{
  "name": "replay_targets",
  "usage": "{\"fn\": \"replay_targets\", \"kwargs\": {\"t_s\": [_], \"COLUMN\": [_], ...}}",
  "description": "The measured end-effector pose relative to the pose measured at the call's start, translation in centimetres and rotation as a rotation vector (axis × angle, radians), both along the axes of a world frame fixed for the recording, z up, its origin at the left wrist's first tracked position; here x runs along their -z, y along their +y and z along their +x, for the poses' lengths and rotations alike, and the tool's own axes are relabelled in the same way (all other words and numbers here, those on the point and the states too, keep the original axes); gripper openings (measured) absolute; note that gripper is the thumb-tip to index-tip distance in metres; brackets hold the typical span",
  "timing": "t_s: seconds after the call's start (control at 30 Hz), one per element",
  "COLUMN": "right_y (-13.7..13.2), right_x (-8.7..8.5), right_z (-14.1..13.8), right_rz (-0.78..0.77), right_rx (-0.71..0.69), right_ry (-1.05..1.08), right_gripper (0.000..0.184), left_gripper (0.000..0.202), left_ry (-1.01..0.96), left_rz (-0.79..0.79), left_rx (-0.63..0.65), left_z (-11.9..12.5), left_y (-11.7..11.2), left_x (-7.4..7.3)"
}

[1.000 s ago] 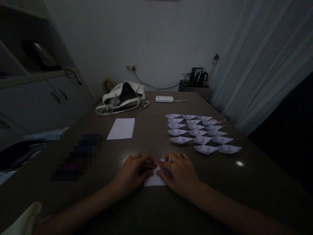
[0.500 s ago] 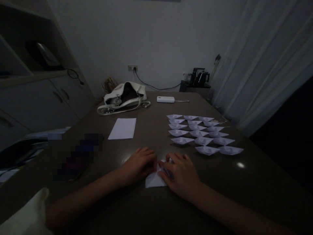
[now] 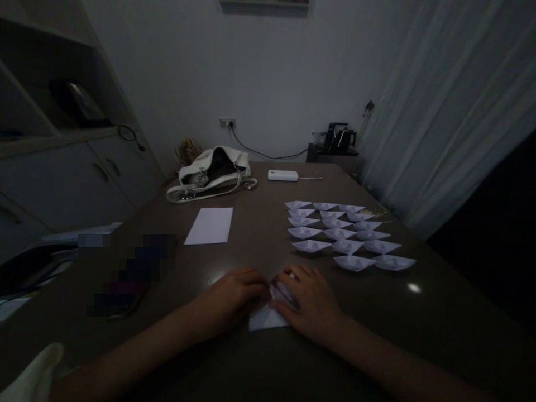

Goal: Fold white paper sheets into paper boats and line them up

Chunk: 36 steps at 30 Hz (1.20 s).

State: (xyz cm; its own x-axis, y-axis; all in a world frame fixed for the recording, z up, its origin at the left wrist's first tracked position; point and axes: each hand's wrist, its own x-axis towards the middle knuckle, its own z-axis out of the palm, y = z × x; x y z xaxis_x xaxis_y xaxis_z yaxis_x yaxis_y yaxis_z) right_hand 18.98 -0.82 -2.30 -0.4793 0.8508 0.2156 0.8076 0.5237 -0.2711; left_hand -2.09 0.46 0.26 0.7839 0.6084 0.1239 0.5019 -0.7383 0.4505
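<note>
Both my hands on paper, near table edge | left hand flat, fingers together, tips pressing its left corner | right hand curled, pinching the upper fold | judgement: line up edges, then crease from centre outward | boats in rows, right.

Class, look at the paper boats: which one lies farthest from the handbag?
The boat at the right end of the two-boat row nearest the person. Every other boat sits closer to the white handbag at the table's far left.
</note>
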Motion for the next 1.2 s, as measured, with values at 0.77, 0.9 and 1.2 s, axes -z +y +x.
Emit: {"fn": "replay_targets", "kwargs": {"t_s": [0.77, 0.9, 1.2], "right_y": [1.0, 0.9, 1.1], "right_x": [-0.1, 0.4, -0.2], "right_z": [1.1, 1.7, 3.1], "right_rz": [-0.164, -0.122, -0.141], "right_rx": [-0.04, -0.295, -0.475], "right_ry": [0.362, 0.324, 0.112], "right_gripper": [0.009, 0.012, 0.015], "left_gripper": [0.028, 0.025, 0.019], "left_ry": [0.178, 0.19, 0.161], "left_rz": [0.191, 0.191, 0.108], "left_rx": [-0.01, -0.03, -0.024], "left_z": [1.0, 1.0, 0.8], "left_y": [-1.2, -1.4, -1.0], "left_x": [0.7, 0.9, 0.9]}}
